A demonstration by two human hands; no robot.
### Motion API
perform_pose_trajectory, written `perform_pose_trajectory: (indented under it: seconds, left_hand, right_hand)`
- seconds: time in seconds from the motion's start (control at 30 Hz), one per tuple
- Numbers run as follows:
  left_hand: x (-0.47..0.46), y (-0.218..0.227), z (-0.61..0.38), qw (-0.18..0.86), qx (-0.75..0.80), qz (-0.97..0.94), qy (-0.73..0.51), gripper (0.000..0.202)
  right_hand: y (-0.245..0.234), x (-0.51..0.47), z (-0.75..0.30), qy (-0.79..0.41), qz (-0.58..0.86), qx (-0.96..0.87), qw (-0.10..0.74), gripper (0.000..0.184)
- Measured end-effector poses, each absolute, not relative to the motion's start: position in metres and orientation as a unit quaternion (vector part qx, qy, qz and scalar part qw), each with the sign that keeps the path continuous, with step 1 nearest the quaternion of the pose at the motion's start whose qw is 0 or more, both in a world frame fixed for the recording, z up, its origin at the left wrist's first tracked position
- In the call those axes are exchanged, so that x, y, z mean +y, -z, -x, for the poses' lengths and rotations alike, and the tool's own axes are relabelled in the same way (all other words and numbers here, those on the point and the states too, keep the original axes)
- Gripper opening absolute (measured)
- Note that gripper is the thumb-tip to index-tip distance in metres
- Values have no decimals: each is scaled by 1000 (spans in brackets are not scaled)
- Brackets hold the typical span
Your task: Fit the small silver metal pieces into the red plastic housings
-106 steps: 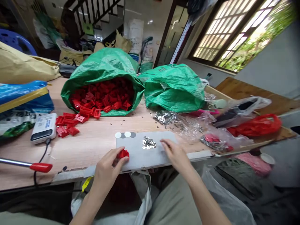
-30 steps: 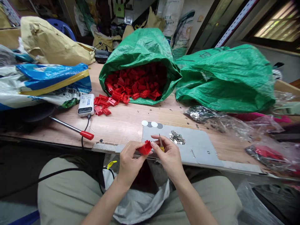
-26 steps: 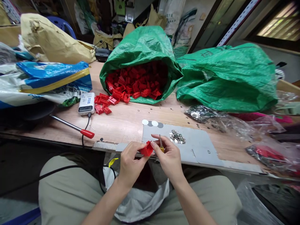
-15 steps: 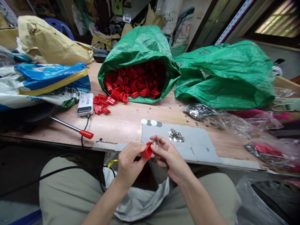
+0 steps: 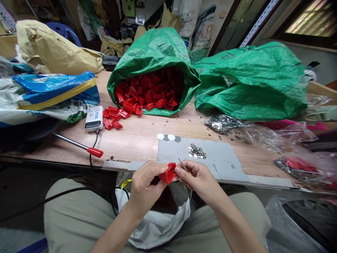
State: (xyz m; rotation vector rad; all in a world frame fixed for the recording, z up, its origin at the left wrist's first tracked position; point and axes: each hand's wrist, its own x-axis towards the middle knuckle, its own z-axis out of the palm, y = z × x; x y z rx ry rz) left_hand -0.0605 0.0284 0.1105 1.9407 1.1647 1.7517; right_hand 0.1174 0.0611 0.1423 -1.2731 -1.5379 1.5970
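My left hand [image 5: 146, 182] pinches a small red plastic part [image 5: 167, 173] between thumb and fingers, above the lap at the table's front edge. The part is box-like, with an open side towards the right. Close against that side, my right hand [image 5: 198, 179] has its thumb and fingertips closed round a thin pointed metal tool [image 5: 182, 163], whose tip points up and left. The thumb tip touches or nearly touches the red part. Beyond the hands, a small heap of shiny metal pieces [image 5: 197, 151] lies on a grey mat [image 5: 223, 158].
A green sack [image 5: 158, 45] spills red parts [image 5: 113, 117] onto the table; another green sack [image 5: 252, 84] stands right. Left are a white power bank [image 5: 94, 118] and a red-handled rod [image 5: 94, 151]. Plastic bags [image 5: 263, 137] lie right. A whitish sack [image 5: 158, 228] hangs open between the knees.
The red part has turned so that its open side shows more. My right hand has shifted slightly right, and the tool's tip has swung to the left.
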Motion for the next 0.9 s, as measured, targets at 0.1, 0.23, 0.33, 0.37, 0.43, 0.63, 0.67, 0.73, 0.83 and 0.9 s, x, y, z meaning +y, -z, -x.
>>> perform_pose_trajectory:
  seconds: [0.1, 0.23, 0.33, 0.37, 0.43, 0.63, 0.67, 0.73, 0.83, 0.9]
  left_hand:
    - [27, -111, 59, 146, 393, -681, -601, 32]
    - [27, -111, 57, 161, 401, -677, -595, 33]
    - [26, -110, 55, 180, 388, -687, -587, 35]
    - [25, -109, 54, 189, 382, -691, -584, 36]
    - [23, -106, 54, 209, 370, -696, -578, 37]
    - [19, -96, 55, 307, 344, -654, -600, 36]
    - [19, -94, 56, 326, 349, -643, -598, 34]
    - [22, -90, 58, 347, 385, -621, -588, 29]
    - [32, -83, 62, 326, 471, -599, -560, 23]
    - [42, -79, 65, 301, 500, -611, -535, 23]
  right_hand:
    - [-142, 57, -115, -545, 489, -604, 315, 40]
    - [-138, 52, -116, -633, 486, -517, 309, 43]
    - [-136, 49, -119, -704, 462, -451, 296, 44]
    - [-135, 48, -120, -713, 459, -440, 295, 44]
    - [-132, 46, -122, -731, 459, -411, 292, 44]
    - [-117, 36, -120, -838, 392, -286, 249, 47]
    - [-117, 35, -120, -831, 401, -294, 250, 47]
    - [-120, 37, -123, -776, 452, -358, 254, 46]
    - [-127, 54, -138, -545, 561, -552, 290, 38]
    - [-130, 72, -155, -321, 592, -673, 304, 27]
